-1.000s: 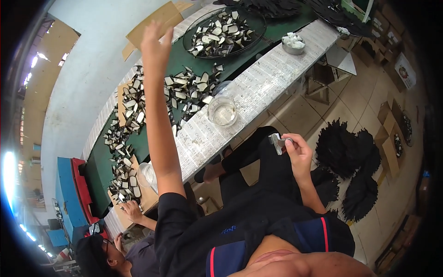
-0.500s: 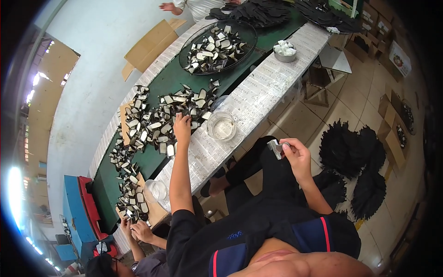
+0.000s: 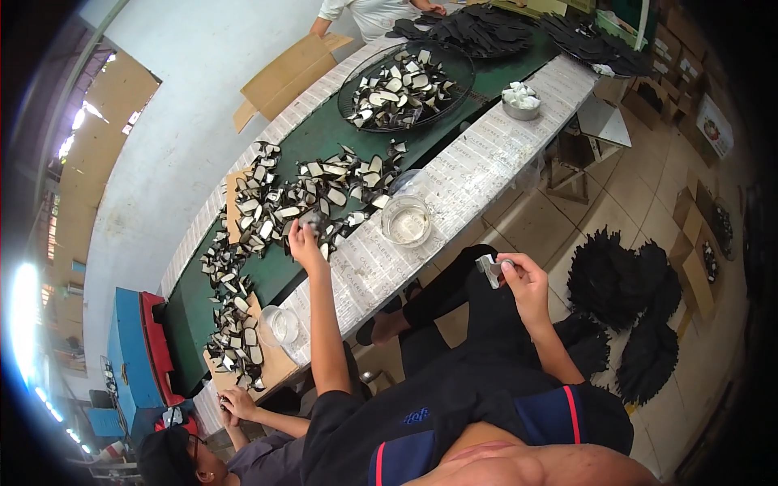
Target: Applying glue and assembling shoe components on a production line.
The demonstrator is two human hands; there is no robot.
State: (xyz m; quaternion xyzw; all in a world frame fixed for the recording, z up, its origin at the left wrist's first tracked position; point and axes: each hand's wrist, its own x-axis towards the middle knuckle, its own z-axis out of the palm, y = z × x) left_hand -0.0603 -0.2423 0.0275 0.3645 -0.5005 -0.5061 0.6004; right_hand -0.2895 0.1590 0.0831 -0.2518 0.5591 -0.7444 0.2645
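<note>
My right hand [image 3: 527, 285] is held out over my lap, its thumb and fingers closed on a small pale-faced piece [image 3: 489, 270] with grey edges. On the left my left hand [image 3: 305, 246] reaches over the green work surface [image 3: 188, 336], at the near edge of a spread heap of small black pieces with white faces [image 3: 275, 194]. Its fingertips are pinched on a blurred greyish thing [image 3: 311, 219] whose kind cannot be made out. A round clear bowl [image 3: 407, 220] stands right of my left forearm, on the paper-covered table strip.
A wire basket [image 3: 344, 109] of similar pieces stands farther back; a bowl of white lumps [image 3: 521, 101] is at its right. At lower left a co-worker's hands [image 3: 237, 403] work near another clear bowl [image 3: 279, 326]. Black fringed piles [image 3: 612, 279] lie on the tiled floor.
My left hand has drawn a little back from the heap, now with a blurred greyish thing in its fingertips. The right hand still holds its piece. The person at the back has lowered an arm.
</note>
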